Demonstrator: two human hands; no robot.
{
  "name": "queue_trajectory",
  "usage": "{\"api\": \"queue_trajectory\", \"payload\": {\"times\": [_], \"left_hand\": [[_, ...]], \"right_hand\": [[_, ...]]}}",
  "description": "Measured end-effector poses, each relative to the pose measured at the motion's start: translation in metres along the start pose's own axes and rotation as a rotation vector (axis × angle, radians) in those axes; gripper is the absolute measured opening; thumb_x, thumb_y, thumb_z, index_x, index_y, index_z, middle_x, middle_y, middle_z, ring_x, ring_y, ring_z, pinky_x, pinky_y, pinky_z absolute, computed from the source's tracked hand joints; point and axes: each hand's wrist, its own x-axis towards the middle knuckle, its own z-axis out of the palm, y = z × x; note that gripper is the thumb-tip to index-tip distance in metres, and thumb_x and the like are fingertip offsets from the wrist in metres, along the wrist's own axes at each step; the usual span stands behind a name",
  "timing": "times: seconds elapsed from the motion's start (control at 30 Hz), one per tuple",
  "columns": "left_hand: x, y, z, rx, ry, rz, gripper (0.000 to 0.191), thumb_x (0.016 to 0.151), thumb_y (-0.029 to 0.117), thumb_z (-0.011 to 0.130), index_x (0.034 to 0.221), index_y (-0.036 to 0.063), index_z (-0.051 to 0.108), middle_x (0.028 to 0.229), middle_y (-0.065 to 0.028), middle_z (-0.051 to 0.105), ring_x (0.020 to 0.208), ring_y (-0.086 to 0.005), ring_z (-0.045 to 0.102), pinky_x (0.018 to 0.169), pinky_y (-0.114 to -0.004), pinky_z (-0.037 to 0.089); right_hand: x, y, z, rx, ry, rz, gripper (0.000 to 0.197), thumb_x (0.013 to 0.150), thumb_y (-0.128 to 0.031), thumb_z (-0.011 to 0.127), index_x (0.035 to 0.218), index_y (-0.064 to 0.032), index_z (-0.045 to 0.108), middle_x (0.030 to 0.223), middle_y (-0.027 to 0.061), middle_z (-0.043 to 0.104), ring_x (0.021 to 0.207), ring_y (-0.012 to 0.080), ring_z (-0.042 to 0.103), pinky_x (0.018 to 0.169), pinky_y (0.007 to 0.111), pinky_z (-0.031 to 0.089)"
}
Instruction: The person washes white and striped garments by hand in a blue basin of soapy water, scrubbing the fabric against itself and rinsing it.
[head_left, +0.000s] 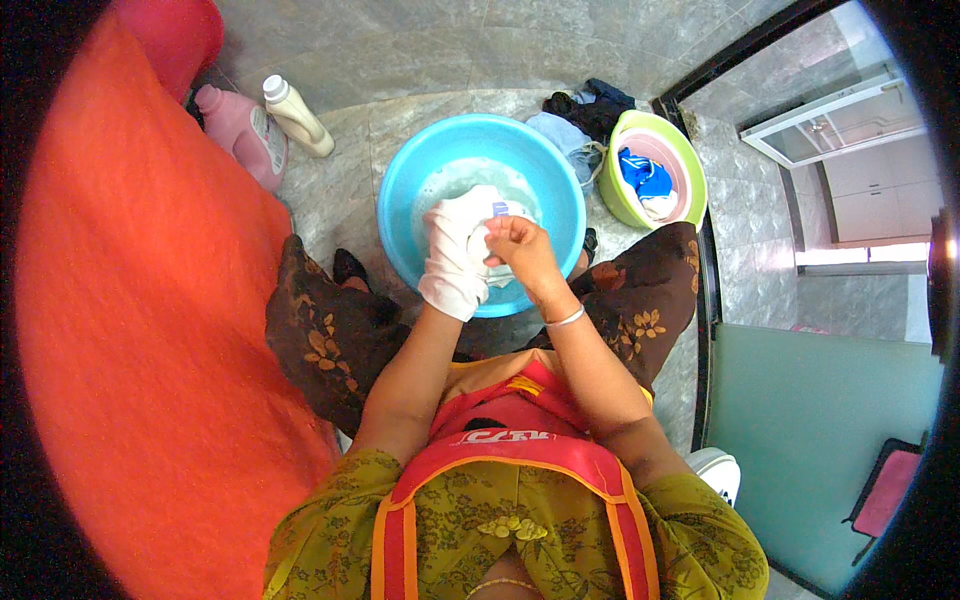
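Observation:
A blue plastic basin (401, 161) stands on the floor between my knees, with cloudy, sudsy water (450, 178) in it. My left hand (461, 225) is inside a wet white cloth garment (450, 262), which covers it down to the wrist, so its fingers are hidden. Over the basin, my right hand (517, 244) is at the garment's right side, thumb and fingertips close together beside a small purple patch. Whether these fingertips pinch the fabric is unclear. A white bracelet circles my right wrist.
A pink detergent jug (240, 135) and a cream bottle with a white cap (300, 116) stand at the left, near a large red-orange cloth (150, 337). Dark and denim clothes (566, 139) lie behind the basin. A green tub (626, 202) at the right holds a pink basin with blue and white clothes.

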Motion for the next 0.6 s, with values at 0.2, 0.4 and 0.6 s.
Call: {"api": "queue_trajectory", "payload": {"times": [0.2, 0.4, 0.6], "left_hand": [[0.010, -0.010, -0.017, 0.190, -0.224, 0.138, 0.025, 0.085, 0.025, 0.044, 0.096, 0.0030, 0.051, 0.086, -0.0076, 0.055, 0.075, -0.0167, 0.054, 0.063, -0.030, 0.045], [0.006, -0.002, 0.006, -0.585, 0.029, -0.313, 0.037, 0.086, 0.038, 0.039, 0.094, 0.0039, 0.051, 0.088, -0.0099, 0.055, 0.082, -0.0204, 0.055, 0.070, -0.034, 0.047], [0.013, 0.007, -0.025, 0.354, -0.315, 0.182, 0.028, 0.077, 0.020, 0.054, 0.100, 0.0050, 0.051, 0.080, -0.0094, 0.059, 0.069, -0.0233, 0.059, 0.060, -0.033, 0.048]], "right_hand": [[0.023, 0.000, -0.002, -0.478, -0.100, -0.177, 0.022, 0.076, -0.011, 0.061, 0.093, 0.0016, 0.056, 0.074, 0.0041, 0.057, 0.058, 0.0094, 0.053, 0.052, 0.021, 0.044], [0.023, -0.008, 0.008, -0.750, -0.111, -0.323, 0.017, 0.068, -0.010, 0.061, 0.082, -0.0008, 0.057, 0.071, 0.0079, 0.058, 0.067, 0.0168, 0.056, 0.059, 0.028, 0.045], [0.012, -0.001, -0.021, 0.566, -0.156, 0.189, 0.016, 0.074, -0.005, 0.051, 0.090, -0.0035, 0.054, 0.061, 0.0015, 0.049, 0.042, 0.0084, 0.038, 0.038, 0.021, 0.031]]}}
